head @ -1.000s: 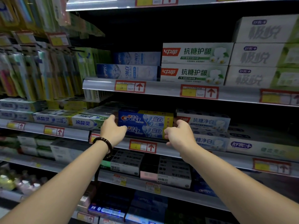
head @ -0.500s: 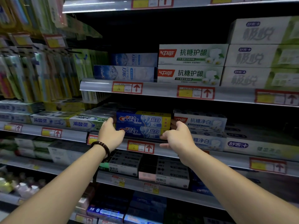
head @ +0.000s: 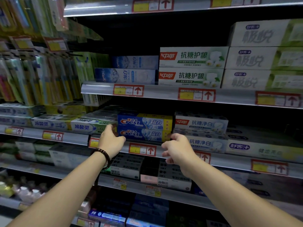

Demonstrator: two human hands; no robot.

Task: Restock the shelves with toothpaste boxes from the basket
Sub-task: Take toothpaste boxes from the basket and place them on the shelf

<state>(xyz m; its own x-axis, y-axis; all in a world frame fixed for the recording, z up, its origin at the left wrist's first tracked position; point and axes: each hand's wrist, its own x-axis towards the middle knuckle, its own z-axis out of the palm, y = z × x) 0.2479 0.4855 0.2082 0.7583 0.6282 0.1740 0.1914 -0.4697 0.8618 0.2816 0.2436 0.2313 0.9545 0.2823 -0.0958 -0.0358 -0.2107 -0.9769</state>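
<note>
Two blue and yellow Crest toothpaste boxes [head: 145, 128] lie stacked on the middle shelf [head: 229, 163], their fronts facing out. My left hand [head: 111, 142], with a dark bead bracelet on the wrist, is at the left end of the lower box, thumb against its corner and fingers relaxed. My right hand [head: 177, 149] hovers just below and in front of the stack's right end. Its fingers are loosely curled and hold nothing. The basket is out of view.
Green and white boxes [head: 88, 126] sit left of the Crest stack, white boxes [head: 201, 124] right of it. The shelf above [head: 164, 93] carries more boxes. Packaged toothbrushes [head: 32, 76] hang at the left. Dark boxes [head: 147, 171] fill the shelf below.
Both hands have drawn back slightly from the ends of the Crest stack. The right hand has come off the right end and dropped lower. The boxes stay on the shelf.
</note>
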